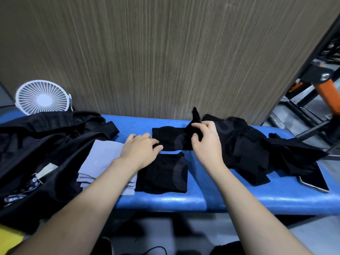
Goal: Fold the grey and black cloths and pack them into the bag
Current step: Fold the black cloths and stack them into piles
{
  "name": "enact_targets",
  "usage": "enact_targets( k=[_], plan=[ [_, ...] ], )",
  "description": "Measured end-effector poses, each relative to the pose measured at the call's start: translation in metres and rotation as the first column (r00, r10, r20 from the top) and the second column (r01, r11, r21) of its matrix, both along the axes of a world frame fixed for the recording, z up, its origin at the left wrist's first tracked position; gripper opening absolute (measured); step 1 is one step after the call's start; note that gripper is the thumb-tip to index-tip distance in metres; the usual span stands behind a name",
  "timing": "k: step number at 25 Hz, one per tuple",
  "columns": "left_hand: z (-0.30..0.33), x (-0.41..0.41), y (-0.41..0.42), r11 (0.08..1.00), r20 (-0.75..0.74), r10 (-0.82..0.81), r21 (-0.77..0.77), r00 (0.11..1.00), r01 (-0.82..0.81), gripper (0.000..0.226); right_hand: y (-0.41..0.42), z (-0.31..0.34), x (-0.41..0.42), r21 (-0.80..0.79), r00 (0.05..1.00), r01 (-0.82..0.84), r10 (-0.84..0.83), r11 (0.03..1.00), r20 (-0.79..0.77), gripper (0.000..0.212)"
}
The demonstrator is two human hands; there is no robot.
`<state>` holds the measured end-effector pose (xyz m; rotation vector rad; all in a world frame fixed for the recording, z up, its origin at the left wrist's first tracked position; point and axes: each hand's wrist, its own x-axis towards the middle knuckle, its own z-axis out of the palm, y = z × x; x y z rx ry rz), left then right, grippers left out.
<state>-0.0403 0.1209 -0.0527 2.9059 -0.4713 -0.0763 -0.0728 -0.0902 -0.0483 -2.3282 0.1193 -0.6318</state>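
Pinching one black cloth (172, 138), right hand (207, 142) lifts its edge, left hand (139, 150) apparently pressing it flat.

Looks like workshop or industrial work area. Blue padded bench (184, 200) serves as work surface, pushed against wood-grain panel wall (165, 52). Right of wall: black metal frame (311, 126) with orange machine part (329, 96) bolted on, grey concrete-like floor beneath. Small white desk fan (43, 97) stands at bench's left rear. Tablet (315, 179) lies at bench's right end.
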Motion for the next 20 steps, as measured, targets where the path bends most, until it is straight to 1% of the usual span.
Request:
enact_targets(
  k=[3, 7, 11, 13, 15, 17, 18, 20],
  plan=[
    [-0.002, 0.002, -0.001, 1.000, -0.016, -0.007, -0.020, 1.000, 0.006, 0.046, 0.017, -0.004, 0.006, -0.034, 0.990, -0.141, 0.141, 0.989, -0.026, 0.034],
    [-0.001, 0.004, -0.005, 0.999, -0.004, -0.016, -0.031, 1.000, 0.016, 0.044, 0.034, -0.009, 0.019, -0.021, 0.961, -0.251, 0.246, 0.968, -0.128, 0.032],
    [-0.002, 0.005, -0.003, 0.999, -0.011, -0.026, -0.046, 1.000, 0.025, 0.043, 0.048, -0.015, 0.028, -0.030, 0.920, -0.297, 0.278, 0.954, -0.275, 0.031],
    [-0.002, 0.004, -0.001, 0.998, -0.013, -0.027, -0.063, 1.000, 0.026, 0.040, 0.050, -0.013, 0.028, 0.005, 0.902, -0.306, 0.292, 0.952, -0.319, 0.025],
    [0.002, 0.002, 0.000, 0.994, -0.006, -0.016, -0.104, 1.000, 0.016, 0.033, 0.047, -0.007, 0.026, 0.140, 0.881, -0.322, 0.350, 0.936, -0.317, 0.018],
    [0.006, 0.000, -0.001, 0.986, -0.003, 0.003, -0.166, 1.000, -0.004, 0.024, 0.039, -0.002, 0.023, 0.254, 0.883, -0.333, 0.394, 0.908, -0.254, 0.016],
    [0.008, -0.002, -0.002, 0.980, -0.005, 0.011, -0.199, 1.000, -0.011, 0.022, 0.034, 0.000, 0.021, 0.278, 0.895, -0.330, 0.393, 0.902, -0.212, 0.016],
    [0.011, -0.004, -0.005, 0.975, 0.018, 0.005, -0.220, 1.000, -0.001, 0.031, 0.022, 0.000, 0.019, 0.275, 0.931, -0.291, 0.337, 0.916, -0.140, 0.015]
  ],
)
